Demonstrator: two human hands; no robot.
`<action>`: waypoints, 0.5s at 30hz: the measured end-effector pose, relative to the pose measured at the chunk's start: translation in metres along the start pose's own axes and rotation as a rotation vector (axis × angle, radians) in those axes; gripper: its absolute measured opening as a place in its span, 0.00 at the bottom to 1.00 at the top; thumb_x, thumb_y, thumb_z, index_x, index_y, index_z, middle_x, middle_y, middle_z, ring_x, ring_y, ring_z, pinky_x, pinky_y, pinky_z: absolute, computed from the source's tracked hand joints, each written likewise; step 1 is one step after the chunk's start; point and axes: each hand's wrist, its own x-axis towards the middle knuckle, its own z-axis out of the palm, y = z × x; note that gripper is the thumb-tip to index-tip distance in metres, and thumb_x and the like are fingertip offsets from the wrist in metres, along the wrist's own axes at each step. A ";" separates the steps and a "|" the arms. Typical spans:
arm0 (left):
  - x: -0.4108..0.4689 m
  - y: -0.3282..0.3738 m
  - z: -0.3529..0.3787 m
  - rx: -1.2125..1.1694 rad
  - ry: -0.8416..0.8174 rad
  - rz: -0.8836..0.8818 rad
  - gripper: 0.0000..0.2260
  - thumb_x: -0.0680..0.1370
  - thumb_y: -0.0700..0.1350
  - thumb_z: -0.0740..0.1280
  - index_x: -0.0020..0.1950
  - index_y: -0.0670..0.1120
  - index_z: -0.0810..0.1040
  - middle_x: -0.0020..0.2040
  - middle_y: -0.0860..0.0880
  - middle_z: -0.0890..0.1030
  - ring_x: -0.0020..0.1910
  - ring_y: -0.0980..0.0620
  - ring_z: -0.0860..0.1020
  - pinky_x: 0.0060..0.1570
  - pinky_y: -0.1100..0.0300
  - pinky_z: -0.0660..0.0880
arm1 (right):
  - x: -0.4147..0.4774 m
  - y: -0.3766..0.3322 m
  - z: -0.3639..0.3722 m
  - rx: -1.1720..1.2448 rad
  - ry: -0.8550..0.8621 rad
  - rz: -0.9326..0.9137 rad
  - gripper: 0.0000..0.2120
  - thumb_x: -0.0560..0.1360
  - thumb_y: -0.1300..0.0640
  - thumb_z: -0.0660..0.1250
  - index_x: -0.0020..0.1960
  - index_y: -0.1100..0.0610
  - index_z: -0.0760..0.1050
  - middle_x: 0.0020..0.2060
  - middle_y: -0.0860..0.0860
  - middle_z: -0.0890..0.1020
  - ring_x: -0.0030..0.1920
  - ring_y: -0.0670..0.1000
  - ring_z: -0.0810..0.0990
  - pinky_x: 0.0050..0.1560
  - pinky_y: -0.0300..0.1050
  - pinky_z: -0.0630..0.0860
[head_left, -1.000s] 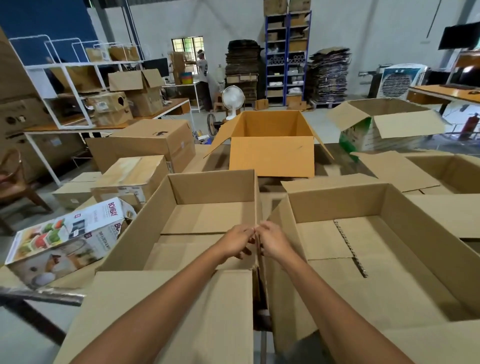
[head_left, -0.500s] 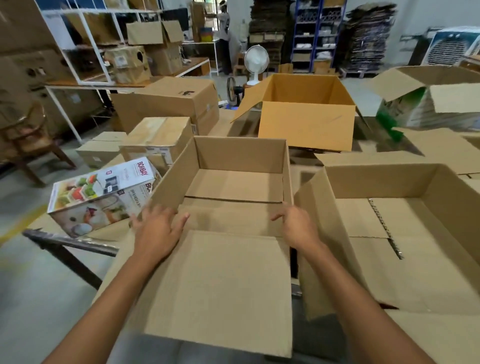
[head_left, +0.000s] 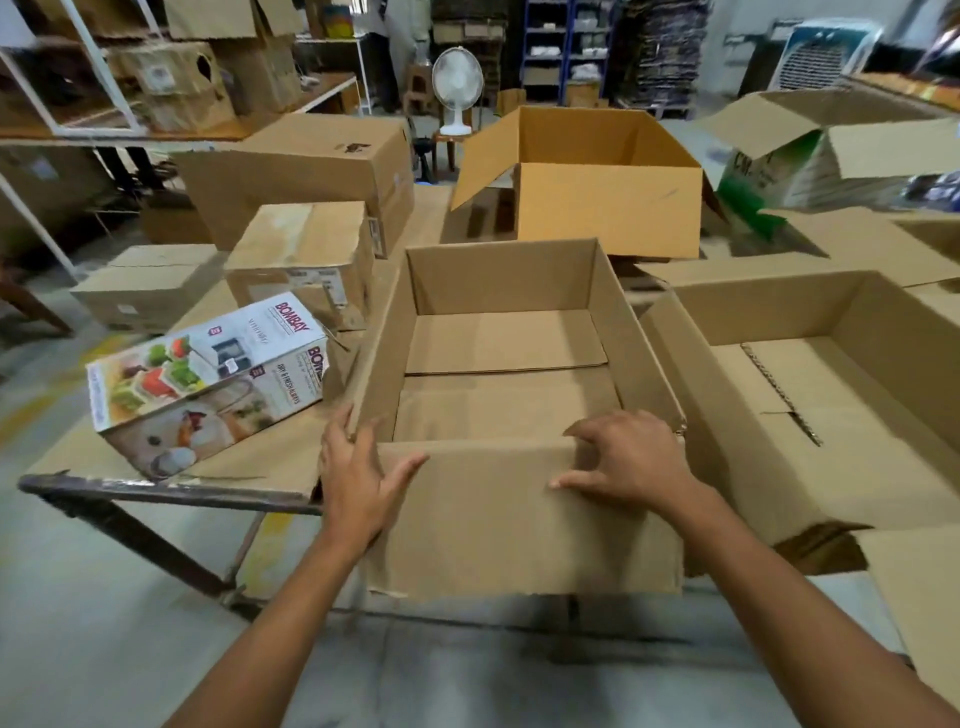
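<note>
Carton flap hides table rail middle; green-printed box blurred.

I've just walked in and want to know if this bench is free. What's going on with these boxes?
A person is working on the open cardboard box in the middle of the table. Their left hand presses flat at its near left corner. Their right hand hooks over the near edge, thumb on the near flap, which hangs down outside. The box is empty. A printed carton lies beside it.
</note>
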 end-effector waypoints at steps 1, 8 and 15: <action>0.001 -0.005 0.001 0.013 -0.016 0.038 0.41 0.71 0.77 0.57 0.63 0.43 0.77 0.72 0.36 0.66 0.71 0.36 0.65 0.68 0.40 0.66 | 0.002 -0.002 0.001 -0.020 0.005 0.034 0.35 0.65 0.18 0.55 0.54 0.44 0.79 0.48 0.43 0.83 0.51 0.49 0.81 0.53 0.49 0.75; 0.002 -0.003 -0.004 0.044 -0.092 0.043 0.37 0.68 0.71 0.64 0.62 0.41 0.77 0.74 0.35 0.65 0.71 0.33 0.66 0.67 0.37 0.69 | -0.010 -0.039 0.013 -0.033 0.161 0.292 0.25 0.71 0.28 0.64 0.56 0.45 0.76 0.53 0.46 0.81 0.57 0.52 0.76 0.63 0.53 0.65; -0.009 0.004 -0.044 0.068 -0.262 0.064 0.34 0.73 0.67 0.67 0.72 0.46 0.70 0.79 0.36 0.55 0.77 0.35 0.58 0.73 0.41 0.61 | -0.043 -0.081 0.003 0.076 0.160 0.345 0.34 0.77 0.39 0.64 0.78 0.51 0.61 0.78 0.57 0.61 0.79 0.58 0.55 0.77 0.61 0.52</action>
